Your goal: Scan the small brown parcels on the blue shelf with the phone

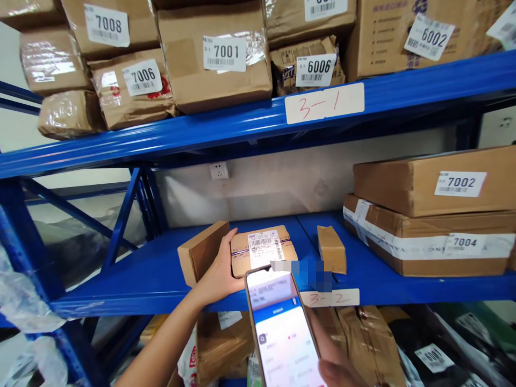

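A: Where is the left hand [220, 274]?

B: Reaching up to the middle shelf [153, 269]; its fingers curl round the left edge of a small taped parcel [264, 250], thumb on the near side, so it grips that parcel; the parcel lies flat near the shelf's front lip, shipping label [265, 248] facing up.

A: And the right hand [334, 365]?

B: Low at the bottom edge, only partly in view; it is closed round a phone [282, 328], holding it upright with the lit screen toward the camera, just below the parcel's label.

A: What sits beside the parcel?

B: A plain brown box [199, 252] touches the left hand's back, tilted on its side; to the right, a little apart, a small brown packet [331, 249] stands on the shelf; further right, two large cartons are stacked, the upper one marked 7002 [459, 184], the lower 7004 [463, 243].

A: Anything on the shelf edge?

B: A handwritten tag reading 3-2 [336, 298], just right of the phone; the shelf above [242, 126] carries a tag 3-1 [322, 103] and numbered parcels, among them 7001 [224, 52] and 6006 [316, 69].
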`<state>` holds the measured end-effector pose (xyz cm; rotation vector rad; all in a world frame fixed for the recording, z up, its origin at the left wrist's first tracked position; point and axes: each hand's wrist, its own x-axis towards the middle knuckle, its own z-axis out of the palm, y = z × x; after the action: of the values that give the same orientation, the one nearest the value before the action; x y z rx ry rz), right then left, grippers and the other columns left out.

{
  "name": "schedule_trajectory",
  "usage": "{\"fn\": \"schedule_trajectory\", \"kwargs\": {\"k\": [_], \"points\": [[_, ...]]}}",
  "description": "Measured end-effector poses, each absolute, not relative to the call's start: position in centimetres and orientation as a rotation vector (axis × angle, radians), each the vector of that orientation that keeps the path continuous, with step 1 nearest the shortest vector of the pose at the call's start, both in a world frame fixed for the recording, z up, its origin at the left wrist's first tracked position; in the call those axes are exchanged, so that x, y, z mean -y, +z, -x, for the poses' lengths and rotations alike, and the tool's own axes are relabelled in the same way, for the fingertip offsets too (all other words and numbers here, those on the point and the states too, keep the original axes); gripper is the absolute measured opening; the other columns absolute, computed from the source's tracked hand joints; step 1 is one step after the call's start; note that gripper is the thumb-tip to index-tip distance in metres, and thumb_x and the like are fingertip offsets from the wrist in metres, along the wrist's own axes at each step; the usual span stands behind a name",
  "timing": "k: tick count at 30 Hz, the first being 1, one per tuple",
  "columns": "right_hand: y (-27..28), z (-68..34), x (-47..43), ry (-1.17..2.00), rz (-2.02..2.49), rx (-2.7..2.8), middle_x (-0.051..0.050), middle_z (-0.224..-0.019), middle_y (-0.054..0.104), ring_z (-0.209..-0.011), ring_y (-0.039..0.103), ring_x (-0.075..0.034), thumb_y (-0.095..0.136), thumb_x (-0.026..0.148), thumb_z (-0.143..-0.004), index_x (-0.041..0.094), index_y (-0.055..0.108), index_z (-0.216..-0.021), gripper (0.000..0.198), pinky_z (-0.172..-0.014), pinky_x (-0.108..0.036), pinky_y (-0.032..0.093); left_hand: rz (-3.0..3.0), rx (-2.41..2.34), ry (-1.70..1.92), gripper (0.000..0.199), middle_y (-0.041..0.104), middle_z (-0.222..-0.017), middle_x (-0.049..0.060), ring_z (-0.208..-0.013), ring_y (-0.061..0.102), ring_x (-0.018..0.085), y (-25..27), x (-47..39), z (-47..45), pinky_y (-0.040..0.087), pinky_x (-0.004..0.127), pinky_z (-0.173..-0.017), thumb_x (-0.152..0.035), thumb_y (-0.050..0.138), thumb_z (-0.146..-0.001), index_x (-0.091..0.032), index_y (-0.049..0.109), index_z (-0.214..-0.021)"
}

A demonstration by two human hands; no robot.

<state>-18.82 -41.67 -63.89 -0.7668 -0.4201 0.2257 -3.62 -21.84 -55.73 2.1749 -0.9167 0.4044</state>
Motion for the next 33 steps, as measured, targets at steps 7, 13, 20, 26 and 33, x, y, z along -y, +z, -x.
{"fn": "schedule_trajectory", "kwargs": {"k": [7,13,20,26,33], "points": [[-60.2,19.5,40.3,0.252,0.69,0.461,-0.012,-0.128,0.063,-0.099,0.069,-0.034,0.064,0.051,-0.078,0.031,0.018,-0.149,0.087,-0.091,-0.053,0.047,-2.141,0.941,0.425,0.116,0.021,-0.151,0.016,-0.134,0.037,0.031,-56.4,21.4,3.5,0.032,0.049,-0.112,-0.04,0.079,-0.066,-0.028,-0.002,-0.148],[-59.9,20.2,39.9,0.26,0.668,0.438,-0.009,-0.125,0.066,-0.098,0.069,-0.032,0.065,0.049,-0.078,0.034,0.019,-0.148,0.085,-0.094,-0.051,0.045,-2.083,0.997,0.458,0.115,0.019,-0.152,0.017,-0.134,0.036,0.031,-56.8,21.2,3.5,0.032,0.049,-0.112,-0.035,0.079,-0.066,-0.026,-0.001,-0.148],[-59.5,20.5,39.6,0.24,0.662,0.414,-0.008,-0.128,0.064,-0.102,0.068,-0.032,0.068,0.048,-0.077,0.034,0.025,-0.147,0.084,-0.096,-0.05,0.045,-2.106,0.989,0.467,0.111,0.021,-0.15,0.015,-0.134,0.036,0.03,-56.7,21.1,3.8,0.031,0.047,-0.113,-0.036,0.078,-0.068,-0.027,0.001,-0.147],[-59.4,20.7,39.5,0.226,0.653,0.406,-0.008,-0.127,0.066,-0.095,0.071,-0.031,0.068,0.048,-0.077,0.033,0.023,-0.147,0.085,-0.093,-0.05,0.047,-2.086,1.006,0.485,0.112,0.023,-0.148,0.016,-0.136,0.034,0.03,-56.9,21.1,3.7,0.029,0.047,-0.114,-0.037,0.08,-0.066,-0.027,0.003,-0.147],[-59.6,20.4,39.8,0.239,0.72,0.478,-0.011,-0.119,0.069,-0.095,0.07,-0.031,0.07,0.042,-0.075,0.028,0.005,-0.15,0.1,-0.083,-0.045,0.049,-2.079,1.016,0.492,0.111,0.022,-0.149,0.018,-0.137,0.032,0.031,-56.9,21.1,3.6,0.027,0.05,-0.114,-0.035,0.078,-0.067,-0.025,0.003,-0.148]]}}
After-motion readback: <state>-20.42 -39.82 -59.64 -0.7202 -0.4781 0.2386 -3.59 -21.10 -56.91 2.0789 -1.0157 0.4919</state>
